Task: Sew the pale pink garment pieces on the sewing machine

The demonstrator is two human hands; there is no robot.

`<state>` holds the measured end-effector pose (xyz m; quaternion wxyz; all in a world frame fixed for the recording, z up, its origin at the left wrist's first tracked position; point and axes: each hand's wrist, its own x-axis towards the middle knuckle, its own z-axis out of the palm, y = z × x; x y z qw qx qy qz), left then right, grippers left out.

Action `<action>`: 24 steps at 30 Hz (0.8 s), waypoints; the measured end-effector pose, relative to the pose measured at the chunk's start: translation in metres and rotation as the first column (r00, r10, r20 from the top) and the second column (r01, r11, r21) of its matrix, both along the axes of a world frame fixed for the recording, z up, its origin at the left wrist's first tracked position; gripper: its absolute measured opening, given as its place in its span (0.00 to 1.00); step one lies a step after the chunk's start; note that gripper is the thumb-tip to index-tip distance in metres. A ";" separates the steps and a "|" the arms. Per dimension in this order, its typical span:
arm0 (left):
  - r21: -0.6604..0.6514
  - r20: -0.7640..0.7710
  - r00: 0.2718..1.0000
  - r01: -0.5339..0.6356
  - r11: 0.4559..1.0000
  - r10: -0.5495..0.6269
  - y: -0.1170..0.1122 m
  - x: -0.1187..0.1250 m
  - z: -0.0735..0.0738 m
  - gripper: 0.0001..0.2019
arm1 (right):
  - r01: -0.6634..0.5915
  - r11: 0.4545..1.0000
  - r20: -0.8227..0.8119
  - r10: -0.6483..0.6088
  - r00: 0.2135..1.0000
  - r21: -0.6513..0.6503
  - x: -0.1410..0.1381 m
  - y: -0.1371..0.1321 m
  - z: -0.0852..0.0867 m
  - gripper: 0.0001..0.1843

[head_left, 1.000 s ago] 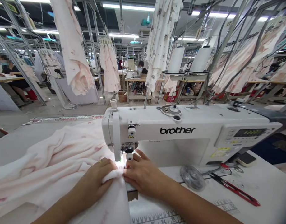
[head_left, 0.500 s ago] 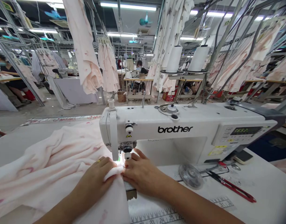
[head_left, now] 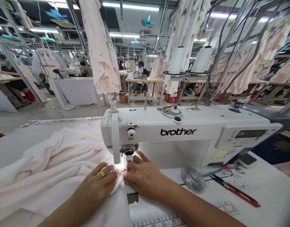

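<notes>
Pale pink printed fabric (head_left: 52,167) spreads in folds over the left of the sewing table, its right edge running under the needle area of a white Brother sewing machine (head_left: 149,123). My left hand (head_left: 100,181), with a gold ring, is closed on the fabric just left of the lit needle area, its fingers bent. Close beside it, my right hand (head_left: 147,176) grips the fabric's edge between thumb and fingers, some fingers reaching behind the presser area. The needle and presser foot are mostly hidden by the machine head and the glare.
Right of my forearm lie a clear round plastic piece (head_left: 193,179) and red-handled thread snips (head_left: 237,190). A ruler scale (head_left: 164,219) marks the table's front. Two white thread cones (head_left: 201,60) stand behind the machine. Garments (head_left: 100,47) hang beyond; people sit at other machines.
My left hand has shifted and turned on the fabric, bringing its ring into view and flattening the raised fold. My right hand has barely moved. The hanging garments behind have slid right.
</notes>
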<state>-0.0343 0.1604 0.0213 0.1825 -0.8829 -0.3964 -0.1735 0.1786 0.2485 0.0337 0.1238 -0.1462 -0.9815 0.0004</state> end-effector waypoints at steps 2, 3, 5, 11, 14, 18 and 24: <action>0.020 -0.024 0.999 0.030 0.999 -0.029 0.001 -0.001 -0.001 0.19 | 0.000 1.000 0.010 0.000 1.000 -0.006 0.000 0.000 0.000 0.11; 0.008 -0.025 0.999 0.033 0.999 -0.033 0.001 -0.001 -0.002 0.18 | 0.002 1.000 0.011 -0.001 1.000 -0.012 0.000 0.000 0.001 0.11; -0.038 -0.008 1.000 0.025 0.999 -0.026 0.001 -0.003 -0.005 0.17 | 0.007 1.000 0.006 -0.007 1.000 -0.031 0.000 0.000 0.001 0.11; -0.203 0.064 0.996 -0.046 0.978 0.060 -0.001 -0.007 -0.018 0.20 | -0.037 0.999 -0.081 0.034 0.996 -0.039 0.002 -0.003 0.000 0.10; -0.301 0.087 0.992 -0.066 0.951 0.096 -0.003 -0.009 -0.017 0.21 | -0.084 0.992 -0.114 0.073 0.991 -0.095 0.003 -0.005 -0.003 0.16; -0.304 0.109 0.990 -0.054 0.951 0.091 -0.005 -0.013 -0.015 0.27 | -0.058 0.987 -0.076 0.047 0.996 -0.150 0.002 -0.008 -0.006 0.13; -0.284 0.125 0.991 -0.003 0.959 0.040 0.005 -0.017 -0.014 0.28 | 0.000 0.991 -0.048 -0.007 0.999 -0.134 -0.002 -0.008 -0.008 0.12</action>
